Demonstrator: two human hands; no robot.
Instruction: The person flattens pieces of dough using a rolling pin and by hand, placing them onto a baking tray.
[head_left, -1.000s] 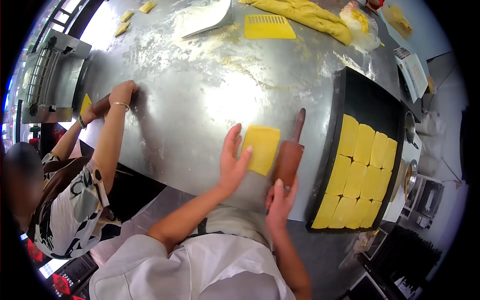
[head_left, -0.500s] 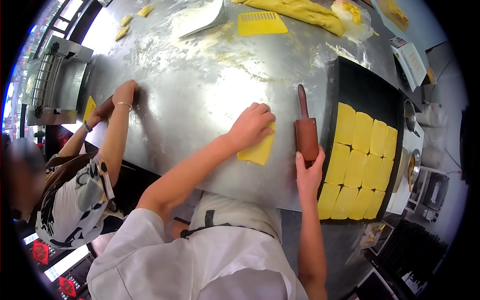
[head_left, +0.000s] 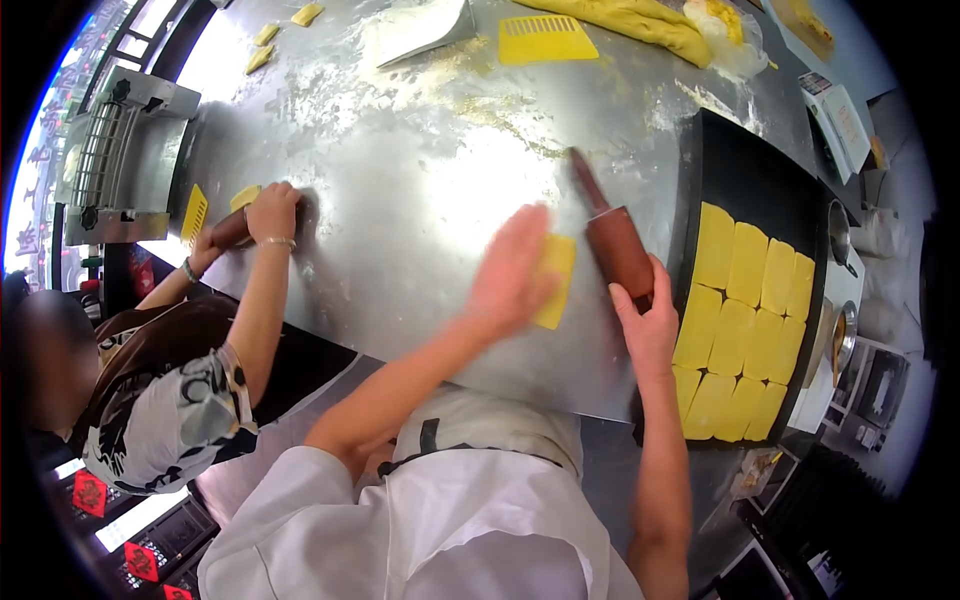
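Observation:
A flat yellow rectangle of dough [head_left: 562,285] lies on the metal table in front of me. My left hand [head_left: 515,270], blurred by motion, is at its left edge and partly covers it. The fingers look stretched out; whether they touch the dough I cannot tell. My right hand [head_left: 645,315] grips the lower handle of a dark brown wooden rolling pin [head_left: 620,250], which tilts with its upper handle pointing away and to the left. Right of the pin, a black baking tray [head_left: 745,160] holds several flat dough pieces [head_left: 735,335] in rows.
On the left, a co-worker's hands [head_left: 270,212] hold another rolling pin [head_left: 232,230] over dough. Beyond are a roller machine [head_left: 125,150], yellow scrapers [head_left: 548,42], a white sheet [head_left: 425,30] with flour, and a long dough roll [head_left: 625,20]. A pan [head_left: 840,230] stands right of the tray.
The rolling pin in my right hand has tilted, its top swinging left. My left hand has shifted on the dough and its fingers have straightened. The whole view has moved slightly.

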